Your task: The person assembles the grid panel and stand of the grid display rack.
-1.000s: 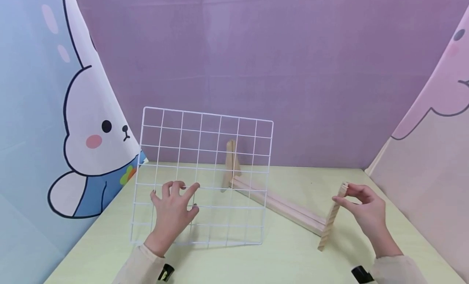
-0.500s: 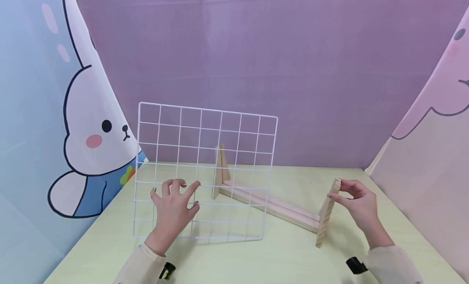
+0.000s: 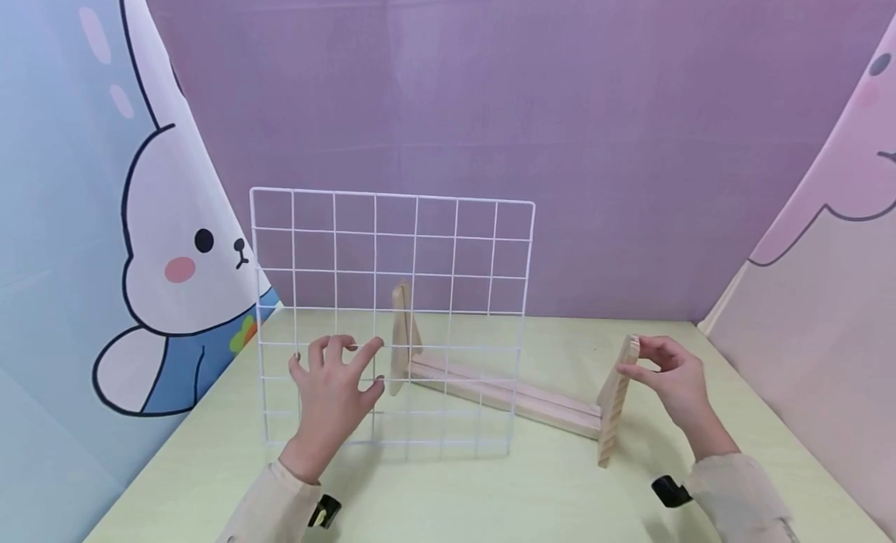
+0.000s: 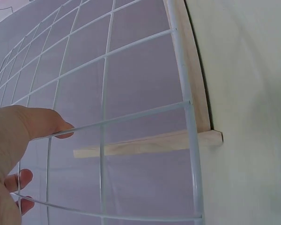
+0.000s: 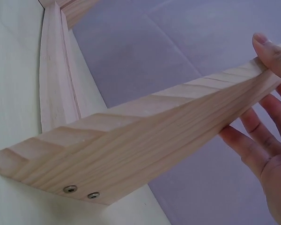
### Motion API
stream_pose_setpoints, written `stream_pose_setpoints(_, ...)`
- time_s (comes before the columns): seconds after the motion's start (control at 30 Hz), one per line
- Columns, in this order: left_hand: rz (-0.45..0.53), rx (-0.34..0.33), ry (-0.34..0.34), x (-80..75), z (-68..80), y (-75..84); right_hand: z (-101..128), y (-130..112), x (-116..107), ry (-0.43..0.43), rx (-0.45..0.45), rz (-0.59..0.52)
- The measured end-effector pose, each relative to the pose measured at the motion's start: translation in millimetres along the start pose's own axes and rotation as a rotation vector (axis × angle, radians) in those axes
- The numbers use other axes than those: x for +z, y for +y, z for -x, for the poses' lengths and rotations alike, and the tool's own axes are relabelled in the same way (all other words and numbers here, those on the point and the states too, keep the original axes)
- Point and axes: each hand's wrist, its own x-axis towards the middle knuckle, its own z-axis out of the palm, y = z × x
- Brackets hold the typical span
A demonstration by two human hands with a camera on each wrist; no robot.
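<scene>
White wire grid panel (image 3: 392, 317) upright on the pale green table (image 3: 448, 496), lower edge on the tabletop, at about 10 o'clock from table centre. Left hand (image 3: 334, 395) at 7 o'clock of the panel, fingers hooked through the lower-left cells and curled round the wires, thumb (image 4: 47, 123) pressed against a horizontal wire in the left wrist view; grid wires (image 4: 185, 117) close before the camera there, wooden rail seen behind them.

Wooden stand (image 3: 504, 395) lying on the table behind and to the right of the panel: long grooved base rail (image 3: 500, 394) running from 9 o'clock to 3 o'clock, one triangular end piece (image 3: 400, 337) upright behind the grid near its centre, the other triangular end piece (image 3: 614, 395) at the rail's right end. Right hand (image 3: 668, 380) at 3 o'clock, pinching the top tip of that right end piece between thumb and fingertips, remaining fingers loosely spread. In the right wrist view, thumb (image 5: 271, 49) on the upper edge of the end piece (image 5: 145, 150), two screw heads (image 5: 79, 192) low on its face, rail (image 5: 56, 79) leading away toward 11 o'clock.

Cartoon rabbit backdrop (image 3: 161, 247) at 9 o'clock, purple backdrop (image 3: 490, 123) at 12 o'clock, pink backdrop (image 3: 826, 239) at 3 o'clock
</scene>
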Motion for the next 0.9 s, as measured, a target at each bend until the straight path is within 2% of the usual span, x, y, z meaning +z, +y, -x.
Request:
stream_pose_setpoints(0.33,0.014,-0.009,0.027,-0.6,-5.0,4.7,-10.9,5.2,4.4,-0.121,-0.051,-0.042)
stream_pose_setpoints(0.63,0.023,-0.005,0.028,-1.4,-10.1,8.1,-17.7,10.7,5.4,-0.188,-0.071,-0.074)
stream_pose_setpoints(0.9,0.023,0.003,0.074,-0.1,-19.0,10.9,-24.0,13.5,7.1,-0.245,-0.097,-0.107)
